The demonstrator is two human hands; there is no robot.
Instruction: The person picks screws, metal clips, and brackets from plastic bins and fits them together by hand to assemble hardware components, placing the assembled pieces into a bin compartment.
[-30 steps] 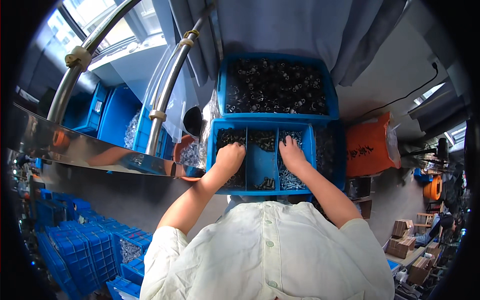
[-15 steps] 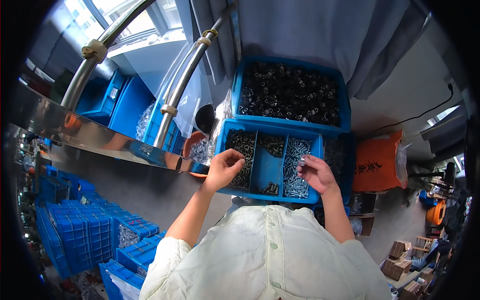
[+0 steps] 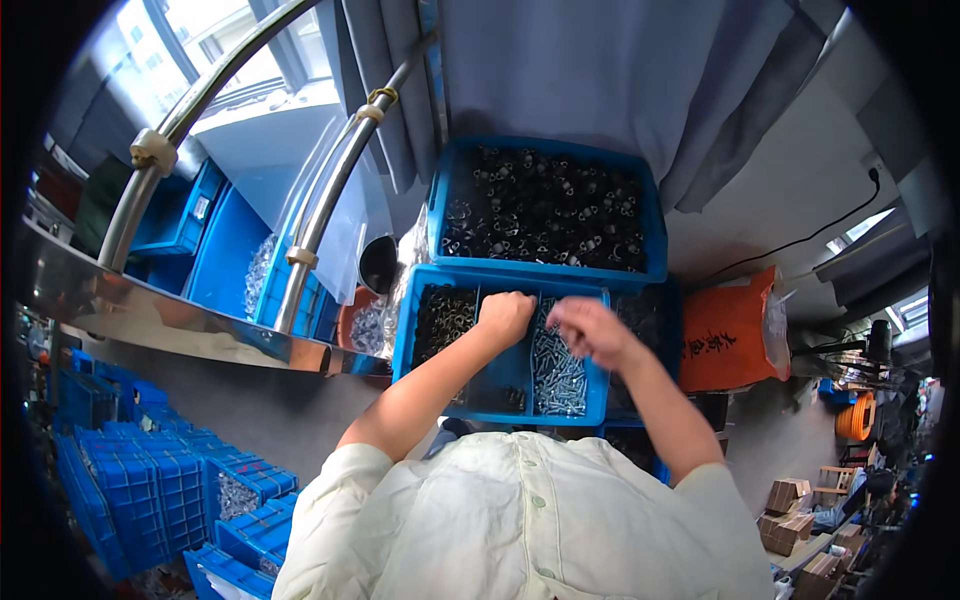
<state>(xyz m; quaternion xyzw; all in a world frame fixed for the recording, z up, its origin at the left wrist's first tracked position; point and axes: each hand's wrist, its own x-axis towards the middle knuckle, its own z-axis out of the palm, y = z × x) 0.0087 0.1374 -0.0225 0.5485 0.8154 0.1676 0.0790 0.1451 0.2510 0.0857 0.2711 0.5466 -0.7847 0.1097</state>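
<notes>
Silver screws (image 3: 560, 385) fill the right compartment of the blue tray (image 3: 598, 392), its 2 dividers probably there to keep kinds apart. Left hand (image 3: 508, 315) over the middle compartment, fingers curled together, anything inside hidden! Right hand (image 3: 592, 330) is a blur above the screws, blocking their far end; can't tell if its fingers are clamped. Behind, a bin (image 3: 550, 272) of black clips (image 3: 550, 210) crowds the tray.

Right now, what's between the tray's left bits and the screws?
In the head view, the middle section lies between them, with dark parts at its near end and the left hand over its far end.
</notes>
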